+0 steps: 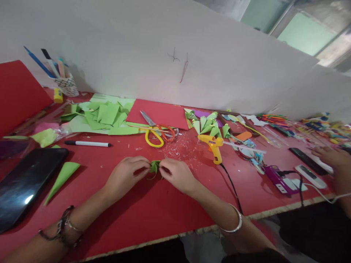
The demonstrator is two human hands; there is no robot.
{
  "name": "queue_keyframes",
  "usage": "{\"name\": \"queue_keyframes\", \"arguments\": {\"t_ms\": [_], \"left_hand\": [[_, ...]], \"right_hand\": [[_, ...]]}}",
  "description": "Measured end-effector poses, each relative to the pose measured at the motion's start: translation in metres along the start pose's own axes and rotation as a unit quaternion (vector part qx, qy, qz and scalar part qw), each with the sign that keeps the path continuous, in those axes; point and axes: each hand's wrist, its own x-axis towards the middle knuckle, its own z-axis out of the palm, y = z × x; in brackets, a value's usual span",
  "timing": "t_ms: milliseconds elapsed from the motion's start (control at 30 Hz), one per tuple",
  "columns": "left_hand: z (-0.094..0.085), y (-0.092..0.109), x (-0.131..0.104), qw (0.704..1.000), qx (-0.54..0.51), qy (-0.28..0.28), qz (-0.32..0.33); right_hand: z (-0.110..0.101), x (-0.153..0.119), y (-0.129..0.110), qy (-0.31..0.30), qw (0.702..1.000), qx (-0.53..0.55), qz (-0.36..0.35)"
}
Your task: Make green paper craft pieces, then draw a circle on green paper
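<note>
A small green paper piece with thin cut strips (154, 166) is held between my two hands, just above the red tabletop. My left hand (125, 173) pinches its left side with thumb and fingertips. On the other side my right hand (178, 174) pinches its right edge. Yellow-handled scissors (154, 140) lie behind the hands, beside a pair with orange handles (168, 134). A rolled green paper cone (62, 179) rests to the left of my left forearm. To the right of my right hand is a yellow glue gun (214, 147) with a clear glue stick in its back.
Cut green paper sheets (108, 115) and red paper (161, 112) lie along the wall. Several green cones (207, 124) sit behind the glue gun. A phone (30, 182), a marker (87, 144) and a purple power strip (279, 180) flank the hands. Another person's hand (331, 157) is at right.
</note>
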Motion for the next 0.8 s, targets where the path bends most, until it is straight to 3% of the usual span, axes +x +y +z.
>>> {"name": "queue_keyframes", "arguments": {"t_ms": [333, 800], "left_hand": [[-0.0002, 0.0004, 0.0000, 1.000, 0.010, 0.008, 0.020], [0.0000, 0.0044, 0.0016, 1.000, -0.024, 0.011, -0.014]], "right_hand": [[-0.0029, 0.0001, 0.0000, -0.012, 1.000, 0.002, -0.003], [-0.0026, -0.0003, -0.0002, -0.019, 1.000, -0.005, 0.008]]}}
